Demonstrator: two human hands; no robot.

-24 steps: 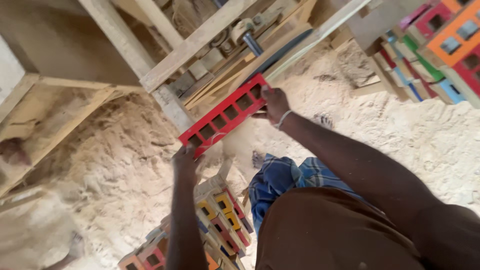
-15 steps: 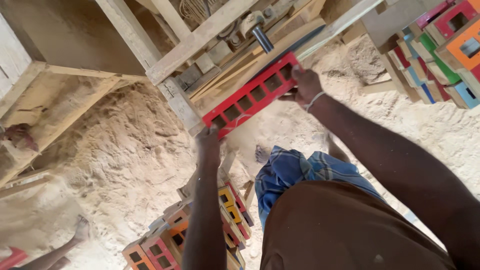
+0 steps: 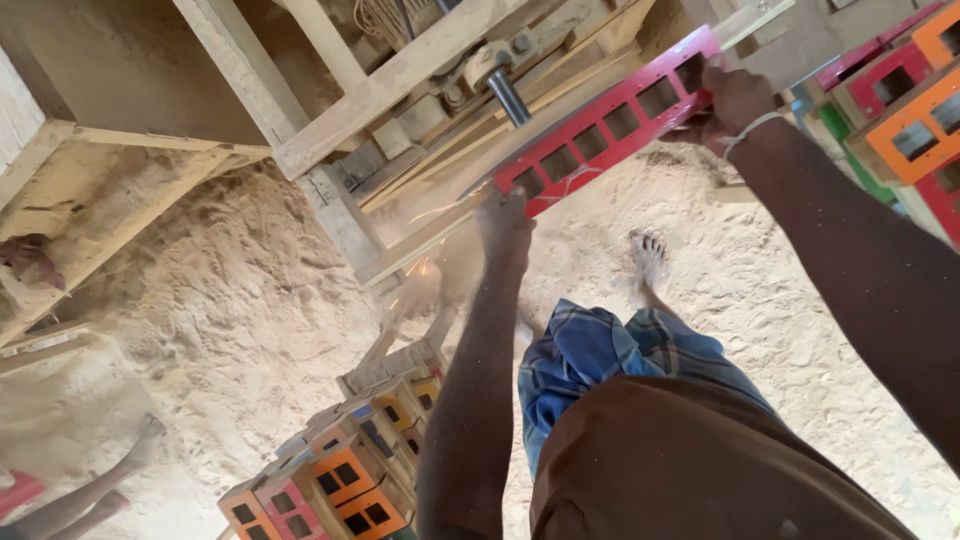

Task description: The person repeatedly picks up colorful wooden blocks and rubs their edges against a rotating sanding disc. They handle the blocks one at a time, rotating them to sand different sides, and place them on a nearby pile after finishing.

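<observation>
Two hands grip a long red painted wooden strip with rectangular cut-outs [image 3: 610, 128]: the left hand [image 3: 503, 222] clamps its lower end, the right hand [image 3: 733, 98] its upper end. It lies slanted across a rough wooden workbench [image 3: 400, 80] (sawdust-covered ground [image 3: 240, 300] below), near a stack of orange and red cut-out blocks [image 3: 340, 480].

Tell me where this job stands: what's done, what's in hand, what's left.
Done, by the look of it: painted pieces with cut-out windows are stacked at the lower pile and the right stack. In hand: the left hand and right hand grip a red strip at its two ends, pressed at the wooden machine, dust flying near its lower end. What is left cannot be told from this view.
</observation>
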